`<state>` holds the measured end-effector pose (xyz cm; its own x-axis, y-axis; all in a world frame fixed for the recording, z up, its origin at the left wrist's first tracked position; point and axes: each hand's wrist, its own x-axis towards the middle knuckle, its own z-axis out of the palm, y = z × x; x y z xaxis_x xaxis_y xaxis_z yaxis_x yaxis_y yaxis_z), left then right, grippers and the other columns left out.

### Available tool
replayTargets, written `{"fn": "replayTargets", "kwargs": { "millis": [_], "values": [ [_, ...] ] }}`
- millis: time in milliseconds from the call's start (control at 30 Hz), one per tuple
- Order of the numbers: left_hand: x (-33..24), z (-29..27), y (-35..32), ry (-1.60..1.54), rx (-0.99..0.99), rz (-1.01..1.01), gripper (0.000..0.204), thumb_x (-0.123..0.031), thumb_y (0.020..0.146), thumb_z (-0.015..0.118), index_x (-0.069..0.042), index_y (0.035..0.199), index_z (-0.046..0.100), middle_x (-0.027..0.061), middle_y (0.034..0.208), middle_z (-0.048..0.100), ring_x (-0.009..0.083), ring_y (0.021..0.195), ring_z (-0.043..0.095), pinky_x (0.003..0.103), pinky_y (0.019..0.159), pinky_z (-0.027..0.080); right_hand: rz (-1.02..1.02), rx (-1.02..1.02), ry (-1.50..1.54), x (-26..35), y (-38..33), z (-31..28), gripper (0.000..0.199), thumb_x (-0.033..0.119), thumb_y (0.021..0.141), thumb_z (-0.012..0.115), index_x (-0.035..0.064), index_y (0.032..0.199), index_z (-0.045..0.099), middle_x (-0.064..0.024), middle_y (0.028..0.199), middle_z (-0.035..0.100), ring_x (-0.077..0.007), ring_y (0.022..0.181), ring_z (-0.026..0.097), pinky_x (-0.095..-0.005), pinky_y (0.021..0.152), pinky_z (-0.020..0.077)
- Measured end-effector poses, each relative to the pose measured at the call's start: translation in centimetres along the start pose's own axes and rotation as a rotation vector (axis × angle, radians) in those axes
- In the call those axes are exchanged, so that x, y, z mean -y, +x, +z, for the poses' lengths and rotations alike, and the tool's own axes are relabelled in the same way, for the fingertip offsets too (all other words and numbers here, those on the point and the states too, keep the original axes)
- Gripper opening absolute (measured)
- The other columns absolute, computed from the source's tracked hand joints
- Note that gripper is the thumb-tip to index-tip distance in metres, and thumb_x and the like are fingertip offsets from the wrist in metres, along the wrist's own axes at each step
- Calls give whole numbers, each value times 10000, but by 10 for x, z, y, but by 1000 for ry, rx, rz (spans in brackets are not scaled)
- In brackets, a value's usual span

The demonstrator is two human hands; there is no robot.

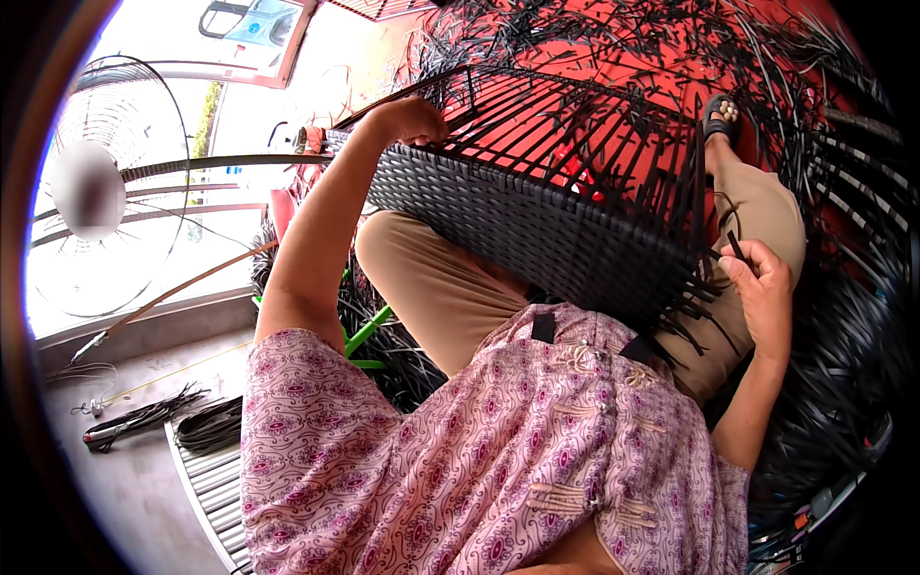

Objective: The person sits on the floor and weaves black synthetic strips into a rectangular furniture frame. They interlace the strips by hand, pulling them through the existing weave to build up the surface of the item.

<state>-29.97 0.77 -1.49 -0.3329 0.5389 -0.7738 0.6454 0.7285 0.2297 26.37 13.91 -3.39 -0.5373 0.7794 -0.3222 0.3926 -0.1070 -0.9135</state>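
The half-woven black wicker frame (537, 206) lies tilted across the person's lap, its woven band toward the body and bare spokes fanning away over the red floor (613, 57). At the frame's upper left corner the left hand (410, 120) rests curled over the rim, grip folded loosely against the weave. At the frame's lower right corner, where loose ends stick out, the right hand (764, 287) has its grip pressed together, pinching a thin black strand (736, 244).

Red floor (613, 72) littered with black strip offcuts (594, 29), grey concrete ledge (144, 479), standing wire-guard fan (105, 192), bright daylight at left
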Motion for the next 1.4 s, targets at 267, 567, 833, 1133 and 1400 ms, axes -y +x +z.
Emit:
{"fn": "replayTargets", "kwargs": {
  "millis": [267, 567, 833, 1133, 1400],
  "values": [
    [-18, 0, 4, 34, 30, -216, 228, -310, 809, 785, -112, 709, 727, -12, 579, 573, 107, 490, 471, 293, 463, 366, -59, -56, 1, -11, 4, 8, 81, 20, 908, 709, -49, 947, 691, 21, 769, 629, -50, 717, 524, -246, 673, 469],
    [-26, -16, 7, 405, 90, -127, 321, -367, 815, 729, -47, 788, 737, 68, 682, 688, 164, 577, 643, 328, 520, 522, -81, -47, -15, -4, 5, 20, 90, 40, 916, 714, -39, 946, 683, 16, 761, 621, -54, 706, 502, -255, 655, 453],
    [20, -27, 4, 214, -3, -215, 123, -191, 778, 727, -78, 773, 677, -3, 639, 598, 104, 512, 507, 287, 451, 400, -27, -80, -92, -9, -2, -1, 146, 117, 954, 698, -21, 1001, 689, 19, 784, 622, -48, 692, 492, -243, 633, 431],
    [36, -28, 16, 81, -77, -300, 232, -273, 698, 824, -66, 729, 724, 73, 657, 656, 182, 535, 582, 341, 492, 480, -10, -55, -50, -7, 0, 6, 98, 50, 946, 687, -30, 1004, 686, 36, 819, 616, -45, 734, 500, -226, 678, 445],
    [28, -17, 32, 264, -97, -330, 260, -313, 687, 776, -67, 667, 695, 79, 643, 669, 205, 560, 637, 354, 519, 508, -2, -58, 8, -10, 6, 15, 92, 41, 959, 672, -21, 1025, 688, 50, 839, 605, -30, 745, 493, -208, 674, 425]
  ]
}}
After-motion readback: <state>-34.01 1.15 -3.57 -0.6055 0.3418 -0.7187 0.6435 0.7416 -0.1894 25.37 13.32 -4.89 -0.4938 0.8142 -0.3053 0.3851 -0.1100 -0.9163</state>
